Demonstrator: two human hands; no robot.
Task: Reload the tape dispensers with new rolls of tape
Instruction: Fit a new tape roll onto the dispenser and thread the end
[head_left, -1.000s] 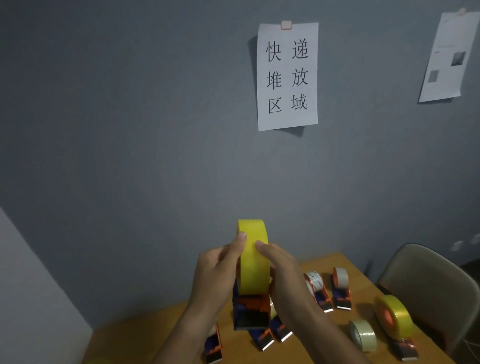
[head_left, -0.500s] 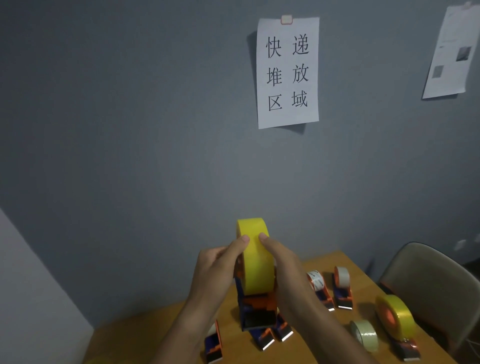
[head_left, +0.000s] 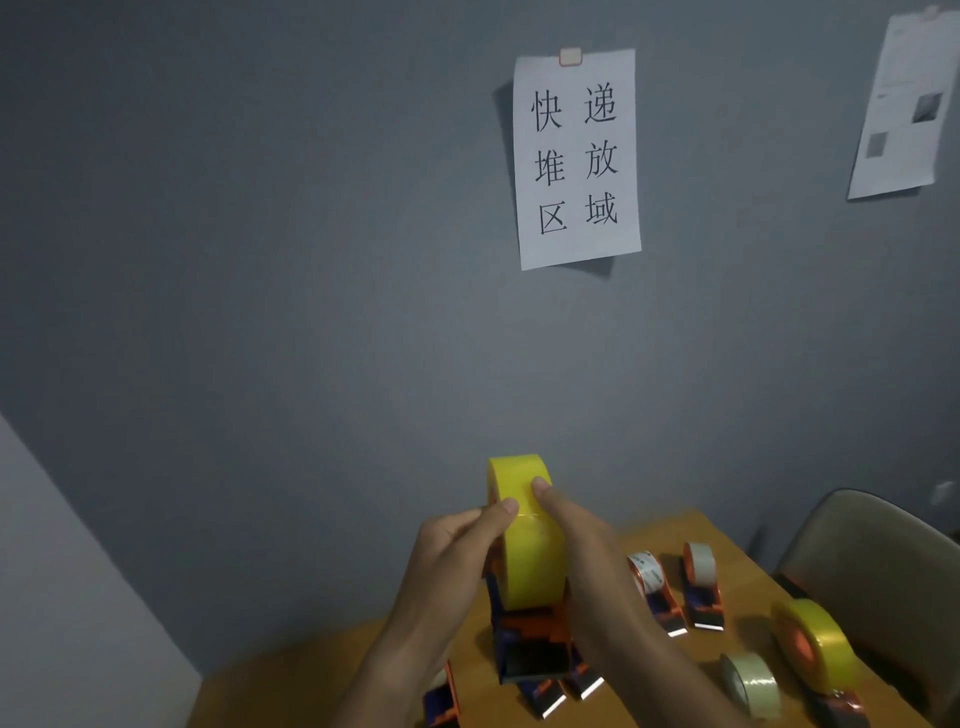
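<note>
1. I see the grey matte wall (head_left: 260, 260) filling most of my view, with a white paper sign (head_left: 576, 158) printed in Chinese characters and a second printed sheet (head_left: 901, 104) pinned to its right.
2. The wooden counter (head_left: 311, 675) sits low in the frame, smooth and tan; a padded chair (head_left: 883, 571) with a rounded back stands at its right edge.
3. The yellow tape roll (head_left: 524, 535), a glossy wide ring, is held upright above the counter, seated on the orange-and-blue dispenser (head_left: 530, 644).
4. My left hand (head_left: 447, 556) curls round the roll's left side with its thumb on the band; my right hand (head_left: 582, 551) grips the right side with its thumb pressed on the tape face.
5. I judge the step as seating the roll and hunting the tape's free end; the next move calls for peeling that end and threading it toward the cutter.
6. A second loaded dispenser (head_left: 815, 654) with yellow tape stands at right.
7. Two small dispensers (head_left: 701, 587) with pale rolls stand behind, and a loose translucent roll (head_left: 750, 686) lies just beside the loaded one.
8. More small dispensers (head_left: 556, 696), with metal blades, lie below the hands.
</note>
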